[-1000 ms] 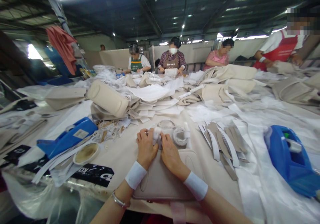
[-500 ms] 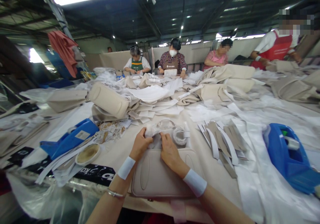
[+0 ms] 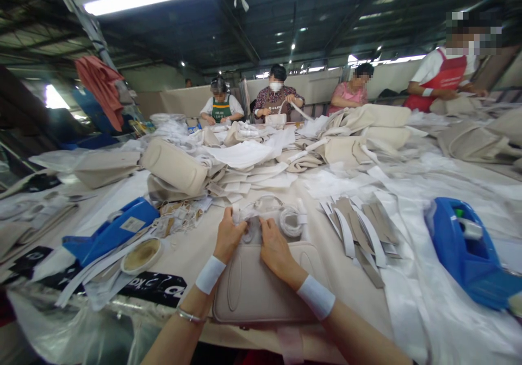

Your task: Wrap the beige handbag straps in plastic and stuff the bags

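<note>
A beige leather handbag (image 3: 265,294) lies flat at the table's front edge, its top side pointing away from me. Thin translucent white wrapping (image 3: 248,210) covers parts at its top, including a looped handle. At the left of that top edge, my left hand (image 3: 229,239) pinches the wrapping between thumb and fingers. My right hand (image 3: 278,252) is closed on the same wrapping a short gap away, its wrist resting over the bag. A greyish patch shows between the fingertips. Beside the right fingers sits a white-wrapped coil (image 3: 291,222), apart from them.
Blue tape dispensers stand left (image 3: 116,229) and right (image 3: 465,251). A round dish (image 3: 141,255) sits by the left one. Beige and white strips (image 3: 359,229) lie to the right. Bags and white sheets (image 3: 244,153) pile up beyond. Several co-workers (image 3: 222,108) work across the table.
Both hands stay at the bag's top, fingertips slightly shifted; the wrapping between them sits lower and shows more grey. Across the table, a masked co-worker has raised a pale strap.
</note>
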Motion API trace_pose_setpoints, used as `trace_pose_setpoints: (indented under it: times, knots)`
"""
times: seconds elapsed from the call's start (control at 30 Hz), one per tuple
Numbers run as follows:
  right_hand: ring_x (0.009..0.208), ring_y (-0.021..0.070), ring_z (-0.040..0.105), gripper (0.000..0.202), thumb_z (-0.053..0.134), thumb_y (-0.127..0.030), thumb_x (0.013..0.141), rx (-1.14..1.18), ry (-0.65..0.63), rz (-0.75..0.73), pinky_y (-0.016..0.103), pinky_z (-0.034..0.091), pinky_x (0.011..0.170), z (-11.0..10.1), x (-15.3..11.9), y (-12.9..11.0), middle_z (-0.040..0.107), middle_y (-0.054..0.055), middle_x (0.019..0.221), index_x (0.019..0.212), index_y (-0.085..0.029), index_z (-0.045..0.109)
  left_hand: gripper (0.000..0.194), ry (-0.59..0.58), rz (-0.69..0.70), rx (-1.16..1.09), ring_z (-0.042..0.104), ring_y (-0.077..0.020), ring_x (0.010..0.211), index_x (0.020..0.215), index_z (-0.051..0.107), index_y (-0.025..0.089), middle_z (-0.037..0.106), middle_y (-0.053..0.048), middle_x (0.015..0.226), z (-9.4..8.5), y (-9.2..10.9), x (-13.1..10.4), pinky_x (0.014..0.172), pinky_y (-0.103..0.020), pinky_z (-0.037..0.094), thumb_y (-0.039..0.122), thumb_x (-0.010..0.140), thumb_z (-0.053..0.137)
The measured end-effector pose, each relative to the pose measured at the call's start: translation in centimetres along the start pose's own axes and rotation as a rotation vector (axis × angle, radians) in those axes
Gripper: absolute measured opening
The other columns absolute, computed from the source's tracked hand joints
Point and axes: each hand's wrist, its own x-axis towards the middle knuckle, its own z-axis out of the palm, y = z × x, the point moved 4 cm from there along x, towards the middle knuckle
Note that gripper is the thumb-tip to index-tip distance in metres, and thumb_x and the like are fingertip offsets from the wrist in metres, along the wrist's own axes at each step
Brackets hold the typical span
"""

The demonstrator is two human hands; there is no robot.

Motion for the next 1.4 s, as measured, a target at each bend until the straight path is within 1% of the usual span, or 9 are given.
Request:
trace_pose_setpoints:
  times: [0.23, 0.33, 0.5, 0.73, 0.83, 0.97, 1.17, 1.27, 1.4]
  knots:
    - [0.111, 0.0227, 0.056, 0.067, 0.039, 0.008, 0.072, 0.025, 0.036, -0.002, 0.033, 0.047, 0.097, 0.2, 0.1, 0.2, 0.055, 0.015, 0.119, 0.137, -0.01, 0.044, 0.03, -0.192, 0.023, -0.018, 0.061, -0.0183, 0.061, 0.096, 0.054, 0.014, 0.06, -0.001, 0.071, 0.8, -1.3, 1.4, 0.059, -0.032, 0.053, 0.027, 0.069, 0.058]
    - [0.112, 0.0242, 0.055, 0.066, 0.04, 0.007, 0.071, 0.035, 0.059, -0.006, 0.035, 0.048, 0.097, 0.4, 0.1, 0.4, 0.056, 0.016, 0.118, 0.135, -0.009, 0.046, 0.047, -0.179, 0.148, 0.106, 0.063, -0.0272, 0.096, 0.115, 0.054, 0.012, 0.064, -0.012, 0.103, 1.0, -0.6, 1.0, 0.084, -0.043, 0.053, 0.029, 0.072, 0.06]
    - [0.114, 0.0266, 0.053, 0.067, 0.039, 0.007, 0.07, 0.061, 0.094, -0.025, 0.038, 0.048, 0.098, 0.9, 0.1, 0.6, 0.056, 0.018, 0.118, 0.136, -0.006, 0.044, 0.062, -0.141, 0.37, 0.425, 0.021, -0.0329, 0.144, 0.145, 0.038, 0.02, 0.029, -0.013, 0.157, 1.5, -0.7, -0.1, 0.117, -0.055, 0.014, 0.034, 0.087, 0.055]
    - [0.112, 0.0278, 0.052, 0.068, 0.036, 0.008, 0.068, 0.133, 0.175, -0.064, 0.044, 0.046, 0.099, 1.0, 0.0, 0.8, 0.056, 0.017, 0.115, 0.132, -0.01, 0.049, 0.052, -0.152, 0.428, 0.757, 0.025, -0.0356, 0.144, 0.145, 0.041, 0.02, 0.033, -0.013, 0.156, 1.6, -1.1, -0.3, 0.113, -0.063, 0.02, 0.03, 0.094, 0.044]
    - [0.107, 0.0272, 0.053, 0.063, 0.037, 0.006, 0.07, 0.19, 0.208, -0.091, 0.045, 0.048, 0.097, 0.8, -0.2, 1.0, 0.058, 0.016, 0.111, 0.129, -0.01, 0.051, 0.052, -0.115, 0.577, 0.717, 0.017, -0.0273, 0.148, 0.146, 0.038, 0.012, 0.028, -0.015, 0.158, 2.4, 0.9, -2.4, 0.119, -0.054, 0.016, 0.015, 0.094, 0.033]
    - [0.109, 0.0232, 0.053, 0.056, 0.035, 0.0, 0.078, 0.278, 0.263, -0.105, 0.042, 0.047, 0.1, 0.4, -0.3, 1.3, 0.057, 0.014, 0.114, 0.131, -0.013, 0.047, 0.058, -0.242, 0.718, 0.542, 0.034, -0.0183, 0.142, 0.148, 0.029, 0.009, 0.042, -0.016, 0.15, 4.8, 1.2, -5.0, 0.116, -0.04, 0.035, 0.005, 0.09, 0.025]
    - [0.112, 0.0178, 0.053, 0.051, 0.033, -0.002, 0.081, 0.579, 0.469, -0.151, 0.038, 0.045, 0.102, -1.4, -1.2, 1.0, 0.056, 0.008, 0.119, 0.125, -0.021, 0.052, 0.054, -0.228, 0.687, 0.593, 0.033, -0.0298, 0.142, 0.146, 0.028, 0.001, 0.039, -0.024, 0.15, 6.3, -0.2, -5.8, 0.115, -0.051, 0.034, 0.012, 0.094, 0.034]
    - [0.119, 0.0183, 0.048, 0.051, 0.031, -0.002, 0.083, 0.467, 0.506, -0.148, 0.04, 0.041, 0.106, -2.9, -0.2, 1.1, 0.051, 0.01, 0.124, 0.127, -0.019, 0.051, 0.049, -0.247, 0.718, 0.719, 0.032, -0.0316, 0.143, 0.143, 0.037, 0.003, 0.042, -0.022, 0.149, 6.6, 0.2, -6.1, 0.116, -0.051, 0.031, 0.017, 0.096, 0.036]
    - [0.123, 0.0261, 0.043, 0.044, 0.043, -0.006, 0.082, 0.164, 0.334, 0.052, 0.044, 0.035, 0.107, -4.7, 4.7, 2.9, 0.052, 0.015, 0.125, 0.124, -0.013, 0.055, 0.05, -0.236, 0.72, 0.828, 0.032, -0.0312, 0.143, 0.139, 0.045, 0.005, 0.046, -0.02, 0.147, 6.8, 0.8, -6.3, 0.117, -0.049, 0.029, 0.033, 0.098, 0.04]
